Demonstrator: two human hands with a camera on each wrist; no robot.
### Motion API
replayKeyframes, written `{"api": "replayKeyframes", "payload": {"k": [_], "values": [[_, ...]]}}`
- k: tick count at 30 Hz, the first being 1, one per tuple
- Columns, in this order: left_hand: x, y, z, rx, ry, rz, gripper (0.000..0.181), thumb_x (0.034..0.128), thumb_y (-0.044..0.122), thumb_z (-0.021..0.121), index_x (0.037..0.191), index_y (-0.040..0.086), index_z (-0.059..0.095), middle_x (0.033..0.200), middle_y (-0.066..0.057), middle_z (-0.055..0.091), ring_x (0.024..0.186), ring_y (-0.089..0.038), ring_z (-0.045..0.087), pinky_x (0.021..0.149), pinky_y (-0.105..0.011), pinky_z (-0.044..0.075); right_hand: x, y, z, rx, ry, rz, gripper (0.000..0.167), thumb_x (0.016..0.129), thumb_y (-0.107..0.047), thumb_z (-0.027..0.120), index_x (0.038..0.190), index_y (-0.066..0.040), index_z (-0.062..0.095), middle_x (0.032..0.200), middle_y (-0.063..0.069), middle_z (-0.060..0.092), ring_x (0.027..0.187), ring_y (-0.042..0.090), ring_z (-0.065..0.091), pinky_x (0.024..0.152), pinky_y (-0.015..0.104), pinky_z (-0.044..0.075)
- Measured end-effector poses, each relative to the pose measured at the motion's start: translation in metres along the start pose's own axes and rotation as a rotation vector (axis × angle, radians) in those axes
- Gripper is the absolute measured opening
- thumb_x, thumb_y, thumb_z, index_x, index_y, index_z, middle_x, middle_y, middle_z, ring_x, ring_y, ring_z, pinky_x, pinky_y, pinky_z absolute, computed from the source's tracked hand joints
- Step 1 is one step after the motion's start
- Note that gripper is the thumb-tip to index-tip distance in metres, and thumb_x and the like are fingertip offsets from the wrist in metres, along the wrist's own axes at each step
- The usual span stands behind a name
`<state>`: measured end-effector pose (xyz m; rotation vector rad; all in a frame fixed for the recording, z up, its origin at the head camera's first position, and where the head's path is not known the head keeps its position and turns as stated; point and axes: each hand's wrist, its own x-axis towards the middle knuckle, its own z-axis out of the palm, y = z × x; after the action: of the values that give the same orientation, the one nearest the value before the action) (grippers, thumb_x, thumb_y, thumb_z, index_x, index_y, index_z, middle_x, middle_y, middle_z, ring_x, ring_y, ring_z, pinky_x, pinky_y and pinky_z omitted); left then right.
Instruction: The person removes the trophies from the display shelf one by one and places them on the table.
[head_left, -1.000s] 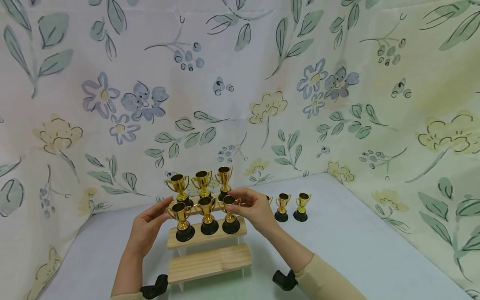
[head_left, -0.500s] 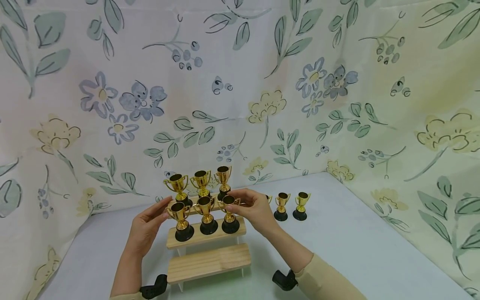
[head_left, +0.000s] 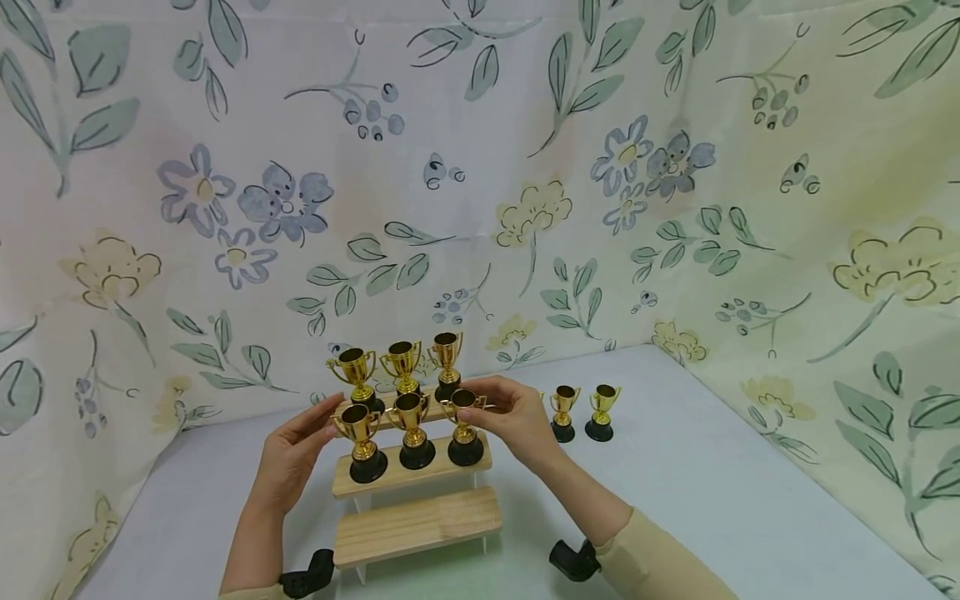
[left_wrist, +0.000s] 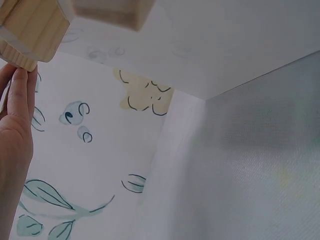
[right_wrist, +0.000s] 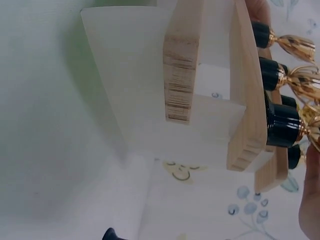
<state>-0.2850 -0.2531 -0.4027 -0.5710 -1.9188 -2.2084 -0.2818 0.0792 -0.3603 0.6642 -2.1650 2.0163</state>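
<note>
A tiered wooden display stand point(head_left: 420, 529) has three steps. In the head view, my right hand point(head_left: 517, 421) pinches the cup of the right-hand gold trophy point(head_left: 466, 429) on the middle step. Its black base is on or just above the wood. A middle trophy point(head_left: 412, 429) and a left trophy point(head_left: 363, 442) stand in the same row. My left hand point(head_left: 292, 458) is at the stand's left side; in the left wrist view its straight fingers point(left_wrist: 19, 95) touch the wooden shelf end point(left_wrist: 37, 30). Three more trophies, one of them this copper-toned cup point(head_left: 447, 358), stand on the top step.
On the white table point(head_left: 712, 500), right of the stand, stand two small trophies, one of them this gold cup point(head_left: 602, 412); part of another shows behind my right hand. Clear side panels point(right_wrist: 130, 75) support the steps. A floral cloth point(head_left: 480, 167) hangs behind.
My right hand has shifted the right-hand trophy of the middle row slightly to the right, away from the middle trophy. The left hand has stayed at the stand's left side.
</note>
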Motion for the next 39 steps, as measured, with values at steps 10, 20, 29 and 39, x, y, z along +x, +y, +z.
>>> {"api": "replayKeyframes", "payload": {"k": [10,20,29,39], "values": [[0.001,-0.001,0.0,-0.017,-0.002,0.008,0.049,0.0964,-0.011,0.05,0.145,-0.008,0.041,0.13,0.018,0.065,0.121,0.005,0.06,0.099,-0.006,0.047,-0.003,0.0,-0.011,-0.007,0.018,-0.041,0.042,0.084,-0.015,0.079,0.122,-0.002,0.067,0.125,0.019,0.067,0.088,0.001,0.07,0.079,0.021,0.06],[0.001,-0.002,-0.002,0.003,0.003,0.005,0.049,0.0975,-0.004,0.054,0.145,-0.007,0.043,0.131,0.018,0.065,0.12,0.004,0.06,0.1,-0.009,0.048,-0.004,-0.001,-0.024,-0.025,0.075,-0.022,0.04,0.083,-0.014,0.079,0.12,-0.002,0.068,0.12,0.015,0.069,0.087,0.002,0.071,0.077,0.021,0.06],[0.001,-0.001,0.0,0.007,0.009,-0.009,0.051,0.0967,0.001,0.058,0.145,-0.006,0.043,0.13,0.018,0.065,0.12,0.004,0.06,0.1,-0.009,0.048,-0.007,0.0,-0.037,-0.019,0.113,-0.035,0.04,0.083,-0.015,0.079,0.12,-0.004,0.068,0.111,-0.005,0.07,0.087,0.003,0.068,0.077,0.02,0.06],[0.001,-0.002,0.0,0.006,0.009,-0.001,0.05,0.0973,0.0,0.057,0.145,-0.007,0.043,0.13,0.018,0.065,0.12,0.004,0.06,0.1,-0.009,0.048,-0.01,0.005,-0.049,-0.032,0.137,-0.034,0.041,0.085,-0.015,0.078,0.123,-0.003,0.067,0.102,-0.016,0.069,0.08,0.003,0.067,0.075,0.022,0.06]]}}
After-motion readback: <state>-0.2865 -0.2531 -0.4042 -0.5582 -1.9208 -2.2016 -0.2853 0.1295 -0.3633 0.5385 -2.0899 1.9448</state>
